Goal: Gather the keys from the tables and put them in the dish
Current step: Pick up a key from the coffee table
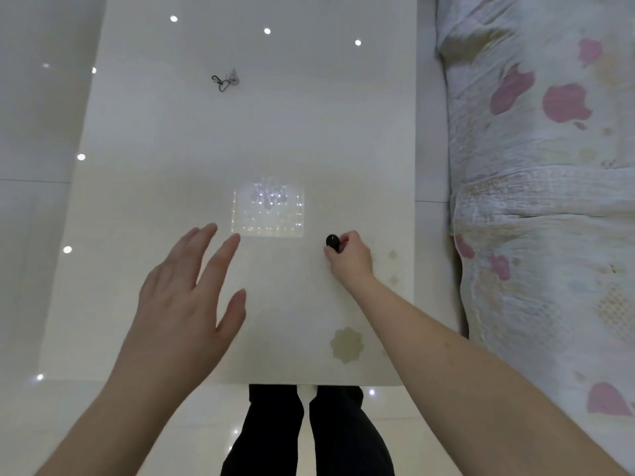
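1. The right hand (pixel 348 257) pinches a black key fob (pixel 332 241) on the worktop (pixel 275 132), near its sofa-side edge.
2. The left hand (pixel 185 297) hovers spread wide, empty.
3. A key bunch (pixel 225 80) lies far up the worktop, bare surface between; details blurred.
4. The sofa (pixel 536 201) is cut off.

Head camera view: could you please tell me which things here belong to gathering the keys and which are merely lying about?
Belongs to the job:
- bunch of metal keys on a black clip, far on the glossy white table
- small black rounded object, likely a key fob, pinched by the right hand
- left hand, open and hovering

Lying about:
- white quilt with pink flowers

No dish is in view.
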Demonstrator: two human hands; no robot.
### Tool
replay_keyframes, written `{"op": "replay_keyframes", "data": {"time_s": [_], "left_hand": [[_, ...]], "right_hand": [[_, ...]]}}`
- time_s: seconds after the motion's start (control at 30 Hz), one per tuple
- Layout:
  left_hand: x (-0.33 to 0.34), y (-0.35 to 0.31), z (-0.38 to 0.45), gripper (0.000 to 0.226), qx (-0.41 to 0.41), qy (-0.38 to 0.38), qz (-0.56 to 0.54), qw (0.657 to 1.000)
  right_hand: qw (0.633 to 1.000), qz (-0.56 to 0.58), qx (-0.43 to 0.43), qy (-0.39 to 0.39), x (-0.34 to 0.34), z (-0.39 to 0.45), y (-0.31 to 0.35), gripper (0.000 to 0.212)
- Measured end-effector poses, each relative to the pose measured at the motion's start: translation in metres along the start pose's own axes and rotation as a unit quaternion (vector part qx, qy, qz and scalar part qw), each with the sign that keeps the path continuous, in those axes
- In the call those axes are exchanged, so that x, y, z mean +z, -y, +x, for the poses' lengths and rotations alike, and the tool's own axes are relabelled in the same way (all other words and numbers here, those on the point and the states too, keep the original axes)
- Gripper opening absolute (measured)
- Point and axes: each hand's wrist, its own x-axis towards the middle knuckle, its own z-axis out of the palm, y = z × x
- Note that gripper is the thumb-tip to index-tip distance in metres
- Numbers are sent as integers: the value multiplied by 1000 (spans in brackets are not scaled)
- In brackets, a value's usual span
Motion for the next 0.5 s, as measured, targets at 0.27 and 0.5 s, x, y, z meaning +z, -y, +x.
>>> {"op": "replay_keyframes", "data": {"time_s": [0.27,0.5], "left_hand": [[-62,-39,-9,58,-5,-47,-12,999],[-147,-87,-49,60,-14,-89,-15,996]], "right_hand": [[945,237,-98,202,-91,-103,84,25],[928,240,-174,228,-183,-229,144,18]]}}
